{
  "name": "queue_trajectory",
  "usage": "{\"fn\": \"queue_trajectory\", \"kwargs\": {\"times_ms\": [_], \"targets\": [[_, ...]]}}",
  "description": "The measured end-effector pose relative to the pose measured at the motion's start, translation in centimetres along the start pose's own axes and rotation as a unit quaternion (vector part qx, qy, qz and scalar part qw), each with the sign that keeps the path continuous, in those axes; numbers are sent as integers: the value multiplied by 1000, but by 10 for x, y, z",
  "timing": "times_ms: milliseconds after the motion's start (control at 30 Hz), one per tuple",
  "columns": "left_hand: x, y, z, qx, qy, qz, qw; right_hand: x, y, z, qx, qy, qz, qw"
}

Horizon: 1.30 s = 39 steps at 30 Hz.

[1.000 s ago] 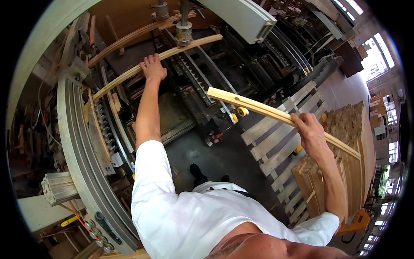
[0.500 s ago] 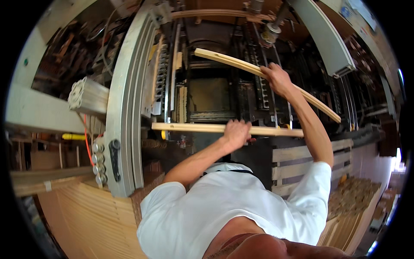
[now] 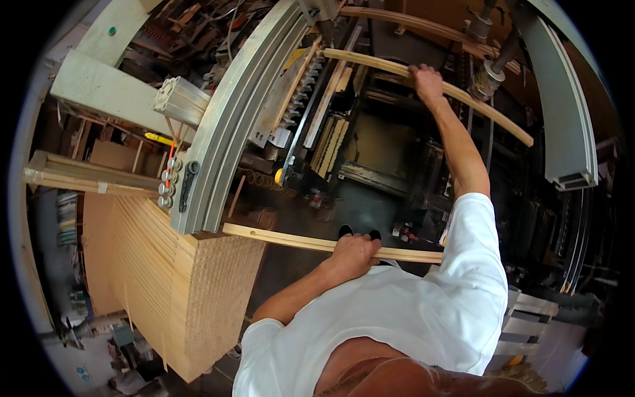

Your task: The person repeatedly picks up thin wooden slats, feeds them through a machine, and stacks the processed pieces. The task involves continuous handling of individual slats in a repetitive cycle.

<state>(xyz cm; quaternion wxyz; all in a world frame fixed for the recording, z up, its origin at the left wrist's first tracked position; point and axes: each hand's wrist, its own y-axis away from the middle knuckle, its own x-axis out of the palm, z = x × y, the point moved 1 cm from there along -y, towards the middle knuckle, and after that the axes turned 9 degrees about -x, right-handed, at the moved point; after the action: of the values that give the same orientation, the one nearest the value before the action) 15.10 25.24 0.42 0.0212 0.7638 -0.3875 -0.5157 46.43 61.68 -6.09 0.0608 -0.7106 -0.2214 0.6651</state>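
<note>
- Head view, looking down over a white shirt (image 3: 423,311) and two bare forearms toward a woodworking machine.
- Left hand (image 3: 354,255) near, low in the middle; grip clenched around a long pale wooden slat (image 3: 278,238); slat running left to right, its left end touching the top corner of a stack of wood strips (image 3: 165,291), its right end hidden behind the right sleeve.
- Right hand (image 3: 425,78) far, arm stretched out; grip wrapped over a second slat (image 3: 463,102), a long curved one; that slat spanning from far middle down toward the right, lying across the dark machine (image 3: 383,152), well apart from the near slat.
- Curved grey metal rail (image 3: 228,126) to the left of the machine, sweeping from far middle toward near left; small round buttons (image 3: 167,182) beside its near end; yellow-handled tool (image 3: 159,139) just left of the rail.
- Second grey metal beam (image 3: 562,112) at the right, ending in an open profile; a third curved wood strip (image 3: 410,20) at the far edge, beyond the right hand.
- Stack of wood strips at near left, tall, end grain facing right; pale boards (image 3: 73,175) lying to its far left.
- Dark shoes (image 3: 360,233) just beyond the left hand, on a grey floor (image 3: 357,205).
</note>
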Motion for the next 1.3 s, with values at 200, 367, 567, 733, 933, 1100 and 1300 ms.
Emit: {"fn": "queue_trajectory", "kwargs": {"times_ms": [200,367,567,733,933,1100,1300], "targets": [[10,2,-5,-29,12,-24,999,10,-12,-8,6,-36,-23,999],[8,-5,-13,-36,-6,-25,999,13,-24,4,-5,-34,-35,999],[7,2,-21,-38,-1,-25,999,11,-21,8,-6,-31,-35,999],[-14,29,-29,-68,-20,-25,997,10,-21,7,4,-18,-26,1000],[-53,89,-26,-114,-83,-71,987,8,-26,14,19,-10,8,1000],[-100,169,-4,-202,-97,-99,969,20,-38,1,58,6,31,998],[-124,318,26,-381,58,-188,903,-10,-31,35,39,-89,-32,995]]}}
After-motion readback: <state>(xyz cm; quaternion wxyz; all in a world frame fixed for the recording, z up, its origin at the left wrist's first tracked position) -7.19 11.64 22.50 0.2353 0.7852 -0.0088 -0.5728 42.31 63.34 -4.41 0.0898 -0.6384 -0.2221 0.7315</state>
